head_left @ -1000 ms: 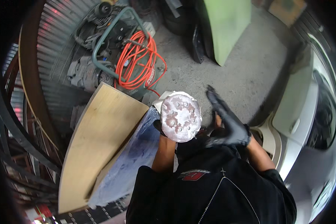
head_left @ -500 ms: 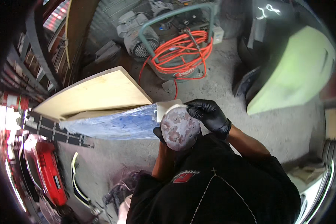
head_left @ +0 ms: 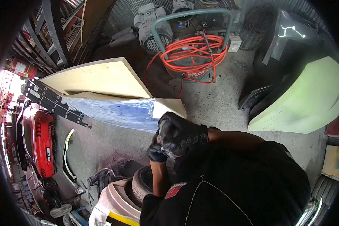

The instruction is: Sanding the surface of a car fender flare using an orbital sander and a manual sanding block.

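Both my hands wear black gloves and are together near the lower middle. My right hand (head_left: pixel 179 133) is closed over a pale round sanding pad (head_left: pixel 172 153), hiding most of it. My left hand (head_left: pixel 157 150) grips the pad from below left, its fingers partly hidden. Just beyond them lie a cream cardboard piece (head_left: pixel 169 107) and a panel wrapped in blue plastic (head_left: pixel 113 113), with a plywood board (head_left: pixel 98 75) behind.
An air compressor with coiled orange hose (head_left: pixel 188 56) stands ahead. A pale green body panel (head_left: pixel 297 105) is at right, a red car (head_left: pixel 41 139) at far left, a yellow-edged strip (head_left: pixel 67 150) on the floor and a tire (head_left: pixel 141 182) below left.
My view has swung round, showing more of the left side. My right hand, apart from the pad a second ago, has moved over it, so its spotted face is now mostly covered.
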Motion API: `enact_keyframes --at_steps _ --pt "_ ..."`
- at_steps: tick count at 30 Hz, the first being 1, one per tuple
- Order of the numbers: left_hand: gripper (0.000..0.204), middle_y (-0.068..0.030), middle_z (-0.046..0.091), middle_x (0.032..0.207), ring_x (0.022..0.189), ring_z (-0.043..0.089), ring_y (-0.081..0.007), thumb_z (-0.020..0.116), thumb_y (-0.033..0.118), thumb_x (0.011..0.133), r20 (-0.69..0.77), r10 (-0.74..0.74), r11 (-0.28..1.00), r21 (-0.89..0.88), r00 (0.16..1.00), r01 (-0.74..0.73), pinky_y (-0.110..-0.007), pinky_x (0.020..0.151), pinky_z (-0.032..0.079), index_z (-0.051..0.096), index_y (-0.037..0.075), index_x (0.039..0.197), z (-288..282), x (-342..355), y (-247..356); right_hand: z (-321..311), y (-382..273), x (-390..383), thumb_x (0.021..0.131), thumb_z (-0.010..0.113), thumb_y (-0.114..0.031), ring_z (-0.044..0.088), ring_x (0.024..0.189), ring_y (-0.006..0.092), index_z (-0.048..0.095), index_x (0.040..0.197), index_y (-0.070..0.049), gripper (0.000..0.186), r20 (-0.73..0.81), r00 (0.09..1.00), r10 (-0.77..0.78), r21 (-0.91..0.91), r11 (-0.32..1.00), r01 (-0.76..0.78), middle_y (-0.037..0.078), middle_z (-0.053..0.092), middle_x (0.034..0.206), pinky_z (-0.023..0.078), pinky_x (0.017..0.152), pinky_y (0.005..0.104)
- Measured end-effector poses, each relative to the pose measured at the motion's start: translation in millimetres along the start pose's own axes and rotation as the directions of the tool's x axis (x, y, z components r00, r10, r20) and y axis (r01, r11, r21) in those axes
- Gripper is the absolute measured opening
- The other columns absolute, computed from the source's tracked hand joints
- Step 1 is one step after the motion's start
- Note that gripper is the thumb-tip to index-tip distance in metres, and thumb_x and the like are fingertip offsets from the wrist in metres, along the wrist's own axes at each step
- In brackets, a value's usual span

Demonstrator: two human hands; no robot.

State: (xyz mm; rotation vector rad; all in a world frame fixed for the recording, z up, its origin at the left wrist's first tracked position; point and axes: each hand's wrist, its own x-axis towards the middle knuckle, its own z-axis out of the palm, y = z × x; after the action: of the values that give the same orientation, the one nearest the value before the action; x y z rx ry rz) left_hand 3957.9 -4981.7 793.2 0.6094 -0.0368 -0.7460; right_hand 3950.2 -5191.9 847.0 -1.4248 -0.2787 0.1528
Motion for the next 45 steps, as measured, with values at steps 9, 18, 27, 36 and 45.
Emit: enact_keyframes --at_steps 9,18,27,36,45 --pt "0.089 -0.0199 0.055 0.139 0.119 0.063 -0.0313 0.078 0.009 0.071 -0.429 0.011 0.995 0.098 0.903 0.034 -0.043 0.098 0.056 0.037 0.001 0.15 -74.6 -91.1 4.8 -1.4 61.7 41.7 0.087 0.079 -0.024 0.055 0.12 0.02 0.041 0.149 -0.003 0.075 0.155 0.986 -0.06 -0.253 0.963 0.098 0.012 0.057 0.13 0.046 0.104 0.0378" --pt "0.088 -0.0195 0.055 0.138 0.118 0.063 -0.0312 0.078 0.008 0.071 -0.767 0.073 0.997 0.068 0.637 -0.032 -0.043 0.097 0.057 0.037 0.001 0.149 -18.5 -134.9 -98.8 -382.3 188.9 119.3 0.086 0.078 -0.031 0.063 0.108 0.0293 0.062 0.118 -0.002 0.046 -0.816 0.46 -0.351 -0.555 0.7 -0.45 0.016 0.066 0.113 0.05 0.093 0.0392" --pt "0.088 -0.0191 0.056 0.138 0.118 0.063 -0.0312 0.078 0.007 0.072 -0.873 0.034 0.993 -0.025 0.487 -0.115 -0.042 0.096 0.057 0.037 0.001 0.149 63.3 -47.6 -201.1 -466.9 300.5 88.7 0.096 0.066 -0.027 0.065 0.096 0.0354 0.062 0.117 -0.003 0.032 -0.722 0.623 -0.301 -0.563 0.778 -0.277 0.016 0.067 0.103 0.052 0.082 0.0423" --pt "0.087 -0.0187 0.056 0.137 0.118 0.063 -0.0311 0.078 0.006 0.072 -0.791 0.206 0.959 0.045 0.576 -0.281 -0.042 0.095 0.058 0.037 0.002 0.149 111.0 14.1 -200.2 -437.9 136.3 96.2 0.097 0.067 -0.009 0.058 0.087 0.0151 0.062 0.125 -0.001 0.03 -0.66 0.724 -0.2 -0.256 0.966 0.033 0.007 0.067 0.101 0.051 0.081 0.032" --pt "0.086 -0.0183 0.056 0.136 0.117 0.064 -0.031 0.078 0.005 0.072 -0.347 0.673 0.725 0.135 0.653 -0.676 -0.042 0.094 0.058 0.037 0.002 0.149 85.6 152.8 -28.3 -356.8 -45.5 68.5 0.088 0.073 -0.01 0.071 0.081 0.0191 0.07 0.102 0.001 0.018 0.214 0.947 -0.239 -0.656 0.683 0.321 0.012 0.074 0.092 0.056 0.075 0.0329"
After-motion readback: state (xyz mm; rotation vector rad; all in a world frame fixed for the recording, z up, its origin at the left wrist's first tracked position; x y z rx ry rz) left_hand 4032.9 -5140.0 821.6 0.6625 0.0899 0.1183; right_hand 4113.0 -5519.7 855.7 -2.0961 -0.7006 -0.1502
